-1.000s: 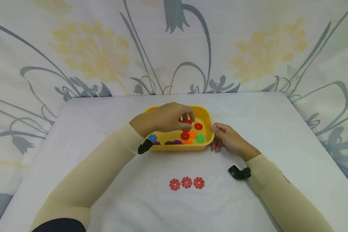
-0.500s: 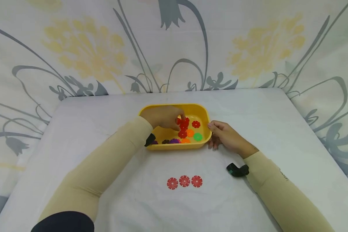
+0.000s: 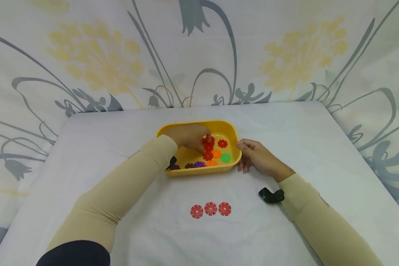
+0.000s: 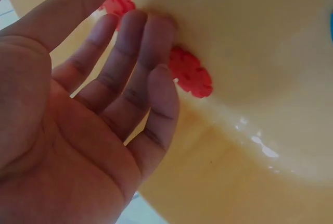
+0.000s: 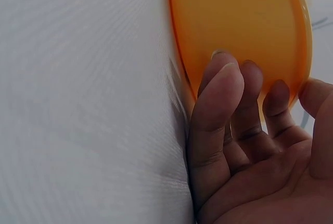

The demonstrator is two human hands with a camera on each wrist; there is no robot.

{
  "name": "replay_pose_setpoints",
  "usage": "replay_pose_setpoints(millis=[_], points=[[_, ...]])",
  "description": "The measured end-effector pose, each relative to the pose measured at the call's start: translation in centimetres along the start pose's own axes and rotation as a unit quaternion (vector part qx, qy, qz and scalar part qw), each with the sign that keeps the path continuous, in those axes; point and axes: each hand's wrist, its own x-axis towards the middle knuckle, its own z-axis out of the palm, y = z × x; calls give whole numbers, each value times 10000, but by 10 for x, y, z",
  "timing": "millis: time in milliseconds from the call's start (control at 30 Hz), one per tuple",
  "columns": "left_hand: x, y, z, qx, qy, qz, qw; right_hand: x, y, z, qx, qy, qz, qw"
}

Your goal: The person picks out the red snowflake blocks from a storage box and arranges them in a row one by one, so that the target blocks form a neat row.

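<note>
A yellow plastic tray (image 3: pixel 189 172) holds several flower-shaped discs in red, orange, green, purple and dark colours. My left hand (image 3: pixel 189 136) is down inside it, thumb and forefinger bent and apart over the red flower-shaped discs (image 3: pixel 208 147). From the left wrist view, red discs (image 4: pixel 191 73) lie just beyond the fingers of the left hand (image 4: pixel 93 99), and no disc shows in its grasp. With thumb on the rim and fingers against the outer wall, my right hand (image 3: pixel 261 157) grips the tray's right end. The right wrist view shows those fingers (image 5: pixel 216 99) against the wall.
On the white-covered table (image 3: pixel 146 229), in front of the tray, 3 red flower-shaped discs (image 3: pixel 211 208) lie in a row. A green disc (image 3: pixel 225 157) sits near the tray's right front corner. Floral curtains (image 3: pixel 199 55) stand behind the table and at its sides.
My left hand has lowered from above the tray into it, down to the red discs. The right hand keeps its grip on the tray's end. The head view has shifted slightly.
</note>
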Motion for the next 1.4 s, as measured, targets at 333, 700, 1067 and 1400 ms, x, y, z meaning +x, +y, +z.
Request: replay_pose_setpoints(millis=[333, 700, 1067, 1400], points=[[9, -6, 6, -175, 277, 363, 9988, 1, 0, 0, 43, 10, 13, 10000], [13, -9, 8, -301, 321, 406, 9982, 0, 0, 0, 79, 3, -9, 10000], [14, -9, 8, -263, 355, 389, 9983, -1, 0, 0, 18, 23, 10, 10000], [13, -7, 11, -277, 366, 373, 9982, 1, 3, -1, 126, -25, -41, 9999]])
